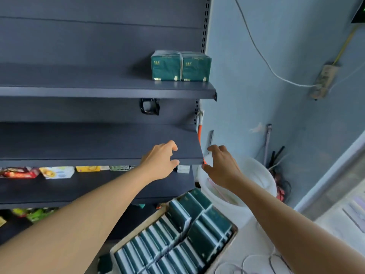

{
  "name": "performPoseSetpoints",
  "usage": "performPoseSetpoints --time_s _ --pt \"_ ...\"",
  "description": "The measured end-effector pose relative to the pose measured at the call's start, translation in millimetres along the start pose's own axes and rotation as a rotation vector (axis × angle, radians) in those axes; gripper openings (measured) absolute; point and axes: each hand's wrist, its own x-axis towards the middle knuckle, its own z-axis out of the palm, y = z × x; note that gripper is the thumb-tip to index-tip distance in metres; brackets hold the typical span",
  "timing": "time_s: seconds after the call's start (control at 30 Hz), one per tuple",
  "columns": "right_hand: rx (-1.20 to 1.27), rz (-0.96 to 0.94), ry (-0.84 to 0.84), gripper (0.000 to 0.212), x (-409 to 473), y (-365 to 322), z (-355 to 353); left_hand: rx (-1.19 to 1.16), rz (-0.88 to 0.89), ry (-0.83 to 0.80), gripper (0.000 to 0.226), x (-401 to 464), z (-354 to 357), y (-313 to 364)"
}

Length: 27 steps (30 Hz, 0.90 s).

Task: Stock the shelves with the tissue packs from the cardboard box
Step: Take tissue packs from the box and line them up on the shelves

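Both hands are empty, and each grip is loosely open with curved fingers. The left hand (pixel 161 162) is at the front edge of the middle shelf (pixel 88 143); whether it touches the edge I cannot tell. The right hand (pixel 221 165) is just beside the shelf's right end. 2 tissue packs (pixel 180 66) stand side by side on the upper shelf (pixel 98 86), well above both grips. The cardboard box (pixel 233 236) with many more packs lies below the hands.

2 bare forearms, left hand (pixel 160 161) and right hand (pixel 222 165) ungloved, no sleeves
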Motion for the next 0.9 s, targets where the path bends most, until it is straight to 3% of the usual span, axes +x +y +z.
performPoseSetpoints --time_s 0.33,0.63,0.9 --pt "0.037 0.18 -0.148 0.05 -33 21 95 -0.035 0.019 -0.218 0.03 0 83 -57" --pt "0.072 0.499 -0.255 0.051 -59 47 186 0.04 0.107 -0.493 0.031 30 159 -126" --pt "0.054 0.698 -0.188 0.057 -78 84 249 0.217 0.37 -0.508 0.052 62 233 -153"
